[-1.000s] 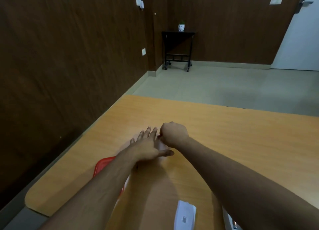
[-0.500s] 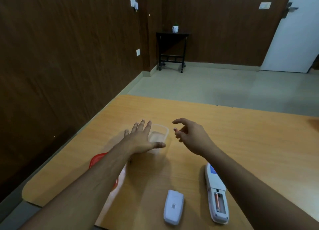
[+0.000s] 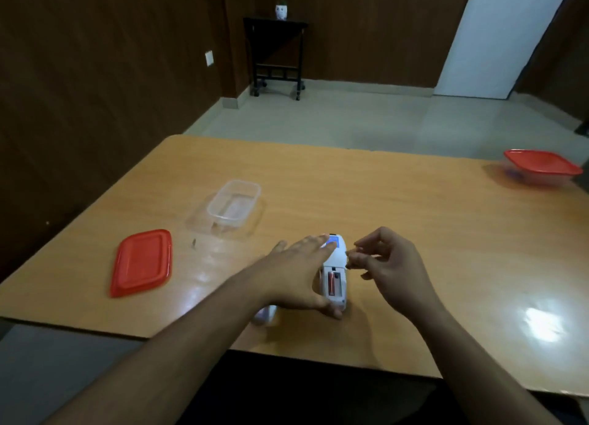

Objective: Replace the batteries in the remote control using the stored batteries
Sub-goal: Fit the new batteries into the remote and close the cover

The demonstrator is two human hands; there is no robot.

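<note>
The white remote [image 3: 335, 262] lies back-up near the table's front edge. Its battery bay is uncovered, with one copper-coloured battery [image 3: 332, 283] in it. My left hand [image 3: 296, 275] is spread flat against the remote's left side, fingers reaching its far end and thumb touching its near end. My right hand [image 3: 390, 271] hovers just right of the remote, fingertips pinched on a small battery [image 3: 349, 263] that is mostly hidden. The white battery cover [image 3: 264, 317] peeks out from under my left wrist. The clear storage container [image 3: 234, 203] stands open farther back left.
The container's red lid [image 3: 141, 262] lies flat at the left. A second container with a red lid [image 3: 543, 166] sits at the far right edge of the wooden table [image 3: 414, 201]. A dark wall runs along the left side.
Both hands came back from the clear container to the remote. The view tilted down and right, and the right hand now pinches something beside the battery bay.
</note>
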